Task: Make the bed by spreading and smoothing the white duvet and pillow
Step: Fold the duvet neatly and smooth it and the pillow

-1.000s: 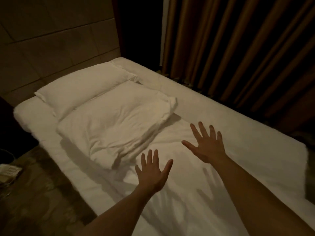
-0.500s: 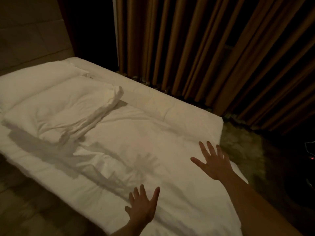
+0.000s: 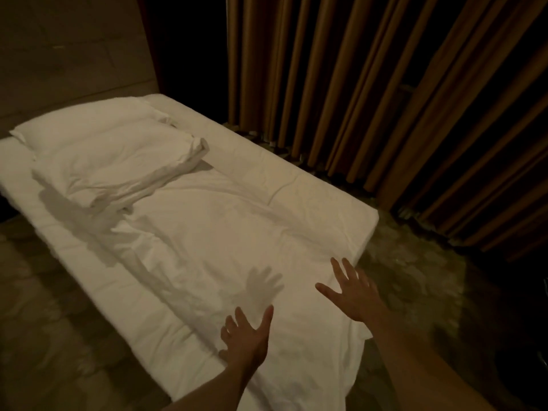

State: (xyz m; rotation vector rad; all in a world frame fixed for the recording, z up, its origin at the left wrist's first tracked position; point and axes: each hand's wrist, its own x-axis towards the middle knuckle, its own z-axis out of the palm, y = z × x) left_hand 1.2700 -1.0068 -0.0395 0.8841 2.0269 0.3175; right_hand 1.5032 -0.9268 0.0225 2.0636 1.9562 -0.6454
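Observation:
A white duvet (image 3: pixel 225 241) lies wrinkled over the lower half of the bed (image 3: pixel 311 188), with part of it folded into a thick bundle (image 3: pixel 118 170) near the head end. A white pillow (image 3: pixel 80 126) rests behind that bundle against the wall. My left hand (image 3: pixel 247 336) hovers with spread fingers over the duvet near the bed's near edge. My right hand (image 3: pixel 351 292) is also spread, above the duvet at the foot corner. Neither hand holds anything.
Brown pleated curtains (image 3: pixel 370 99) hang along the far side of the bed. A tiled wall (image 3: pixel 68 48) stands behind the pillow. Patterned carpet (image 3: pixel 53 307) runs along the near side and past the foot (image 3: pixel 415 277).
The view has swung toward the foot of the bed. Both hands have drawn back from the bed's middle toward its foot end, staying spread and empty.

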